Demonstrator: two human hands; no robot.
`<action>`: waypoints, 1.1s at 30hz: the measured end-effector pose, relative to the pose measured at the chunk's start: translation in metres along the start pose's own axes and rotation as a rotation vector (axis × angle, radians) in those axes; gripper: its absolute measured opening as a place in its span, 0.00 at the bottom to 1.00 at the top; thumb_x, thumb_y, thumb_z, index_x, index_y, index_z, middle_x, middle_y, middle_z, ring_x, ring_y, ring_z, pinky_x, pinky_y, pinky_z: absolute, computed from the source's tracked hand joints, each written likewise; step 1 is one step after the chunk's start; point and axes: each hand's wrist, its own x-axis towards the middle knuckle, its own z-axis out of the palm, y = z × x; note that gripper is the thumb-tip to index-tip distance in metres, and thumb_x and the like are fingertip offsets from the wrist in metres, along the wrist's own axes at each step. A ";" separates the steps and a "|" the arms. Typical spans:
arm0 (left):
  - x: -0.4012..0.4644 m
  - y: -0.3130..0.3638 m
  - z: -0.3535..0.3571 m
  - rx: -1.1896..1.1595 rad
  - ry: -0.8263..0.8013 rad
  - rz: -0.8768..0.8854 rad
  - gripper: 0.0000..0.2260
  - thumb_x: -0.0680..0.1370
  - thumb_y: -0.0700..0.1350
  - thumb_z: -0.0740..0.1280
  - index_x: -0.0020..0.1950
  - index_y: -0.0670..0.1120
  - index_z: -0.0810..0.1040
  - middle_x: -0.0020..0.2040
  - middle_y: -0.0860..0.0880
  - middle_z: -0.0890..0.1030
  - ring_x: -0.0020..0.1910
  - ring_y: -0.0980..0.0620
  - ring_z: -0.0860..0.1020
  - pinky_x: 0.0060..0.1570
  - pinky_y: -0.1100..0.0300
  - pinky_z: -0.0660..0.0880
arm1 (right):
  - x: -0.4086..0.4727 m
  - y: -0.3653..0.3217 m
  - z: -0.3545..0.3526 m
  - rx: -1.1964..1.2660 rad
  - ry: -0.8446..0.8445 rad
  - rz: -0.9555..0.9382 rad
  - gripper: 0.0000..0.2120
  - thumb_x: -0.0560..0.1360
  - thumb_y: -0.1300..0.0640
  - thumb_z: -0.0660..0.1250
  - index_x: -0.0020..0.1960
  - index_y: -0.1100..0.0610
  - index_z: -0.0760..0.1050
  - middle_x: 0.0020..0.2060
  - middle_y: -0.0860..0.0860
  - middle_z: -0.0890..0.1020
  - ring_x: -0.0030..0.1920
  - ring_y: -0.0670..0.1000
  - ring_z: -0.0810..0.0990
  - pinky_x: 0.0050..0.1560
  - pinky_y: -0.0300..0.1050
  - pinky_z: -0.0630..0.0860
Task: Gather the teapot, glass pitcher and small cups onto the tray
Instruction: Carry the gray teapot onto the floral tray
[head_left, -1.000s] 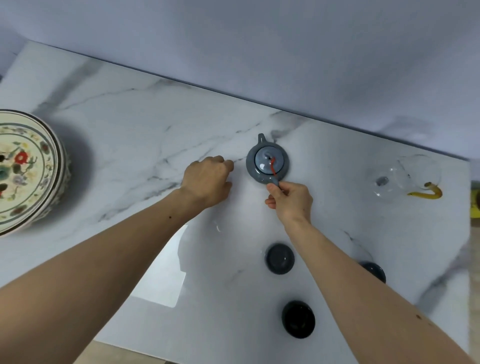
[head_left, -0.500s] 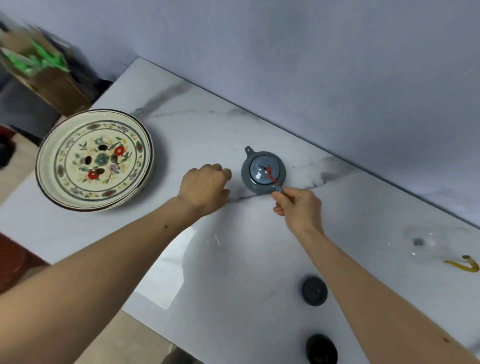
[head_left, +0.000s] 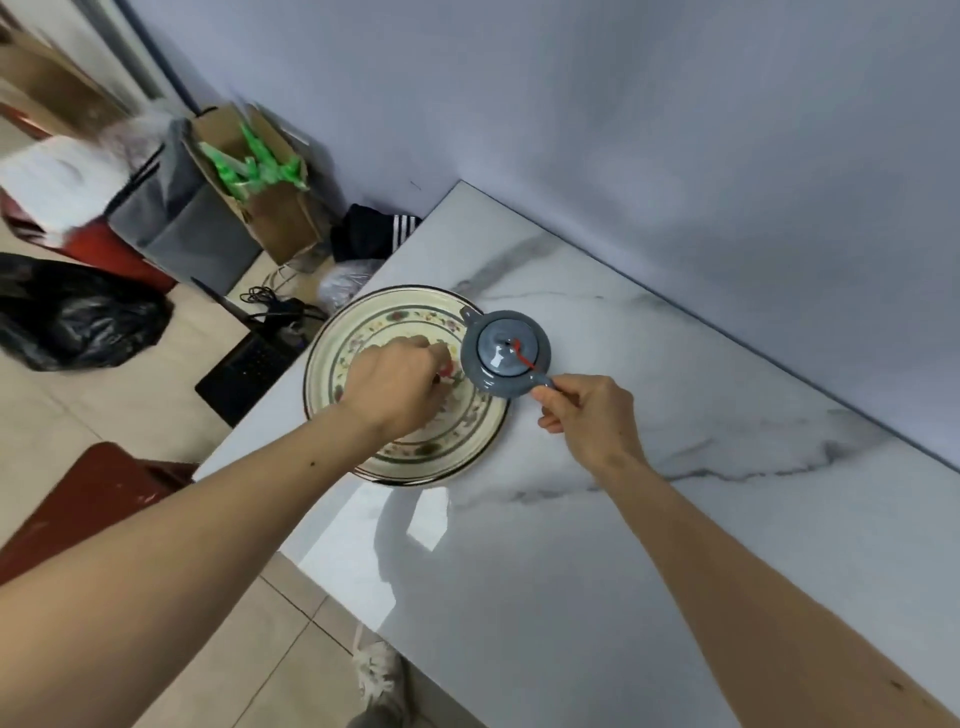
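Observation:
A small grey-blue teapot (head_left: 506, 352) with a red cord on its lid hangs over the right rim of the round floral tray (head_left: 363, 322). My right hand (head_left: 589, 415) pinches the teapot's side handle. My left hand (head_left: 397, 387) is a loose fist over the middle of the tray, with nothing visible in it. The tray sits at the left end of the white marble table (head_left: 649, 519). The glass pitcher and the small cups are out of view.
A blue-grey wall (head_left: 623, 130) runs along the table's far edge. On the floor to the left lie a cardboard box (head_left: 260, 176) with green items, a grey bin (head_left: 171, 213), a black bag (head_left: 72, 317) and a dark laptop (head_left: 249, 369).
The right hand has carried the teapot left to the tray's right rim. The left hand moved over the tray. The view swung left, dropping the cups and pitcher from sight.

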 end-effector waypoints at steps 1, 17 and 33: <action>0.002 -0.014 0.000 0.000 -0.002 0.004 0.14 0.75 0.53 0.64 0.58 0.49 0.77 0.53 0.48 0.80 0.54 0.43 0.78 0.46 0.51 0.75 | 0.005 -0.007 0.012 -0.012 -0.008 -0.007 0.09 0.74 0.58 0.69 0.41 0.64 0.81 0.32 0.60 0.83 0.33 0.52 0.84 0.43 0.50 0.83; 0.029 -0.107 0.032 -0.014 0.002 0.029 0.15 0.76 0.52 0.64 0.60 0.46 0.74 0.53 0.47 0.80 0.57 0.44 0.75 0.47 0.53 0.73 | 0.069 -0.030 0.095 -0.100 -0.138 -0.079 0.07 0.75 0.57 0.70 0.46 0.61 0.83 0.35 0.57 0.85 0.30 0.47 0.84 0.41 0.49 0.83; 0.031 -0.104 0.034 0.018 0.008 0.031 0.16 0.76 0.53 0.66 0.59 0.45 0.74 0.51 0.47 0.79 0.55 0.45 0.75 0.47 0.53 0.72 | 0.079 -0.029 0.099 -0.128 -0.108 -0.086 0.07 0.75 0.55 0.69 0.49 0.59 0.78 0.36 0.55 0.84 0.37 0.54 0.83 0.46 0.55 0.81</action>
